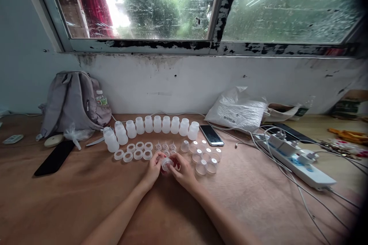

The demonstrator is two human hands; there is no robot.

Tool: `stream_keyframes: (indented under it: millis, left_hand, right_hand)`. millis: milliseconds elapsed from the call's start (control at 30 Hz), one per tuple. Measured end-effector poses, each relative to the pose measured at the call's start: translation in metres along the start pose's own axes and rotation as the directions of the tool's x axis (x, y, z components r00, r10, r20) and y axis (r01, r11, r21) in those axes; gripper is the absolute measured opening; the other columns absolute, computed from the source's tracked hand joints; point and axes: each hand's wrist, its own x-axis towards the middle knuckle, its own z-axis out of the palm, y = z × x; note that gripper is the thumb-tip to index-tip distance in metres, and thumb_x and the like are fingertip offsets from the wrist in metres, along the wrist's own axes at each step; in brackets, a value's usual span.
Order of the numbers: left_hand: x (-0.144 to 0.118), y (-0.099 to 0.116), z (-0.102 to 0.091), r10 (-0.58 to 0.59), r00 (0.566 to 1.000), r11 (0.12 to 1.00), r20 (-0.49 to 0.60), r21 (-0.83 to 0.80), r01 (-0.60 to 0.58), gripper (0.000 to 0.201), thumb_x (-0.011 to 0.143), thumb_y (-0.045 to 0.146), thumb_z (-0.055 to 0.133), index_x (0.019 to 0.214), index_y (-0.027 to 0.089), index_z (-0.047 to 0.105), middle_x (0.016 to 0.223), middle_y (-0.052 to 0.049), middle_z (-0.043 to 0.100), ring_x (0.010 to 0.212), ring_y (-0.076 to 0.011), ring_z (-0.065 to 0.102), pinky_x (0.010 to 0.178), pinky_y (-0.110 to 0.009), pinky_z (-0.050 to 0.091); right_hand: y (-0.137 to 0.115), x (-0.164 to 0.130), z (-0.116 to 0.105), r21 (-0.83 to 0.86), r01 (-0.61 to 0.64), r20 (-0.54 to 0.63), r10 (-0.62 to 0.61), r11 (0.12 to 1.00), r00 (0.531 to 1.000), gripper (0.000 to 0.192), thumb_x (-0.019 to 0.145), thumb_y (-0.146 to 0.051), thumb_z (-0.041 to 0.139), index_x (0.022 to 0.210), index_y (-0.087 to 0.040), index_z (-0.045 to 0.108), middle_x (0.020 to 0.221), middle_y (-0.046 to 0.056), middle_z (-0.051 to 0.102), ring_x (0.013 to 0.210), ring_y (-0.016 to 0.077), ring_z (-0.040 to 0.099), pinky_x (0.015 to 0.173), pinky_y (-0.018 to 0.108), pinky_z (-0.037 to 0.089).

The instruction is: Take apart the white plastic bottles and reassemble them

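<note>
At the near middle of the table, my left hand and my right hand both have their fingers closed around a translucent bottle collar ring. Whether a nipple sits inside the ring, I cannot make out. Just beyond my fingers stand several clear bottle nipples, partly hidden by the hands. Left of them lie several white collar rings in two rows. To the right, several clear dome caps rest in a cluster. A curved row of frosted baby bottles stands behind everything.
A phone lies right of the bottles, beside a plastic bag. A power strip with tangled cables takes up the right side. On the left are a grey backpack and a black flat object. The wall borders the table's back.
</note>
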Motion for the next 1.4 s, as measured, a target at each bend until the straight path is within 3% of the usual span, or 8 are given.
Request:
stream_keyframes:
  millis: [133, 333, 433, 633, 1067, 1400]
  left_hand:
    - [-0.009, 0.009, 0.000, -0.029, 0.999, 1.000, -0.024, 0.000, 0.029, 0.035, 0.084, 0.049, 0.032, 0.096, 0.019, 0.045, 0.060, 0.002, 0.056, 0.048, -0.0130, 0.055, 0.046, -0.024, 0.046]
    - [-0.020, 0.018, 0.001, 0.154, 0.988, 0.920, 0.029, 0.361, -0.154, 0.030, 0.083, 0.040, 0.041, 0.099, 0.018, 0.053, 0.078, -0.004, 0.065, 0.060, -0.0141, 0.060, 0.058, -0.023, 0.047]
    - [-0.020, 0.018, 0.001, 0.208, 0.978, 0.872, 0.033, 0.447, -0.201, 0.027, 0.082, 0.035, 0.044, 0.099, 0.018, 0.055, 0.083, -0.005, 0.065, 0.067, -0.0147, 0.061, 0.062, -0.023, 0.047]
    - [-0.018, 0.016, 0.001, 0.232, 0.972, 0.843, 0.044, 0.489, -0.223, 0.023, 0.078, 0.029, 0.048, 0.096, 0.018, 0.058, 0.086, -0.006, 0.066, 0.076, -0.0166, 0.061, 0.066, -0.024, 0.048]
    - [-0.022, 0.015, -0.001, 0.260, 0.957, 0.753, 0.131, 0.593, -0.286, 0.014, 0.075, 0.021, 0.046, 0.088, 0.019, 0.051, 0.069, 0.000, 0.059, 0.056, -0.0117, 0.053, 0.056, -0.022, 0.042]
    - [-0.025, 0.015, 0.000, 0.249, 0.959, 0.764, 0.136, 0.581, -0.281, 0.011, 0.074, 0.019, 0.045, 0.083, 0.020, 0.050, 0.064, 0.001, 0.053, 0.057, -0.0121, 0.052, 0.054, -0.021, 0.038]
  right_hand:
    - [0.000, 0.000, 0.002, 0.055, -0.128, -0.035, 0.130, 0.990, 0.991, 0.009, 0.074, -0.023, 0.052, 0.071, -0.019, 0.044, 0.062, -0.003, 0.047, 0.054, 0.0105, 0.042, 0.050, 0.022, 0.036]
    - [0.005, 0.001, 0.001, 0.143, -0.210, -0.058, 0.220, 0.967, 0.974, 0.007, 0.074, -0.024, 0.050, 0.073, -0.018, 0.047, 0.064, -0.003, 0.049, 0.055, 0.0107, 0.043, 0.051, 0.022, 0.036]
    - [0.006, 0.001, 0.001, 0.153, -0.213, -0.042, 0.222, 0.965, 0.974, 0.007, 0.075, -0.023, 0.049, 0.080, -0.018, 0.050, 0.067, -0.001, 0.053, 0.057, 0.0116, 0.046, 0.053, 0.023, 0.038]
    - [0.007, 0.000, 0.003, 0.138, -0.174, -0.020, 0.178, 0.975, 0.984, 0.011, 0.072, -0.017, 0.047, 0.082, -0.018, 0.053, 0.069, 0.000, 0.056, 0.059, 0.0121, 0.049, 0.054, 0.023, 0.039]
    - [0.009, 0.001, 0.007, 0.119, -0.275, 0.036, 0.273, 0.954, 0.961, 0.008, 0.062, -0.012, 0.048, 0.065, -0.018, 0.044, 0.055, -0.006, 0.044, 0.051, 0.0089, 0.039, 0.047, 0.019, 0.030]
    - [0.008, 0.002, 0.004, 0.019, -0.241, 0.044, 0.240, 0.970, 0.970, 0.012, 0.057, -0.011, 0.046, 0.059, -0.019, 0.038, 0.052, -0.006, 0.043, 0.049, 0.0084, 0.038, 0.045, 0.018, 0.027]
